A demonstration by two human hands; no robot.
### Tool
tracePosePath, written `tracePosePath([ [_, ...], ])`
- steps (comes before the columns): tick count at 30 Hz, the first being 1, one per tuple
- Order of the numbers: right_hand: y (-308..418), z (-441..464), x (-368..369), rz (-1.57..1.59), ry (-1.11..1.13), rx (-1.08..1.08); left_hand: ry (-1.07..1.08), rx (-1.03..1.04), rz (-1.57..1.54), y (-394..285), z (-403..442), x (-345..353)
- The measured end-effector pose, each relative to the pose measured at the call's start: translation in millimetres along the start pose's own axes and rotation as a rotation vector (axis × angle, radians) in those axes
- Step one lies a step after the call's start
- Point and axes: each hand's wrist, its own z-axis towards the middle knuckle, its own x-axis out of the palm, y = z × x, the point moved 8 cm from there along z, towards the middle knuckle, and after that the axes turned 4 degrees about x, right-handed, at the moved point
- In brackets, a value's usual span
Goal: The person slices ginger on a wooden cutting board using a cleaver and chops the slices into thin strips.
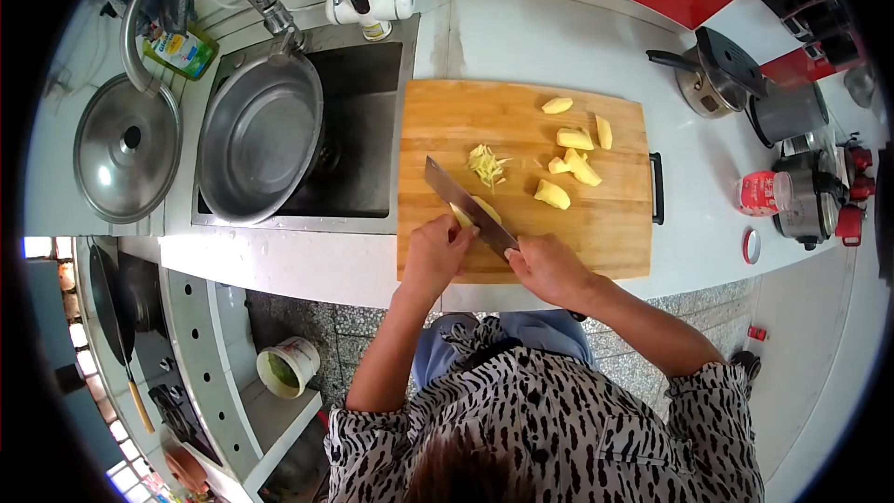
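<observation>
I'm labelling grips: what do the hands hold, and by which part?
Right hand: the knife, by its handle end. Left hand: a yellow piece, seemingly by its near end.

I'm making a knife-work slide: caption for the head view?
The right hand grips a broad grey metal knife while the left hand steadies a yellow piece on a rectangular wooden board.

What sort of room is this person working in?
Most likely a kitchen, perhaps in a home: there's a metal sink, a wooden cutting board with yellow food pieces on it, and a knife gripped in the right hand.
</observation>
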Motion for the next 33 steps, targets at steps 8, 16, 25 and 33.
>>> tracePosePath([
  [8,3.5,-6.8,-20.6,0.068,0.102,0.034,0.077,-0.052,-0.001,6.3,2.4,0.4],
  [16,6.3,-10.8,-23.1,0.018,0.048,-0.015,0.18,-0.146,0.0,8.9,9.9,2.1],
  [25,5.9,-23.0,-25.6,0.026,-0.042,-0.102,0.169,-0.119,0.04,6.8,7.2,-0.2],
  [33,7.0,-24.9,-26.9,-0.02,0.026,-0.059,0.177,-0.088,0.037,8.1,7.4,0.1],
])
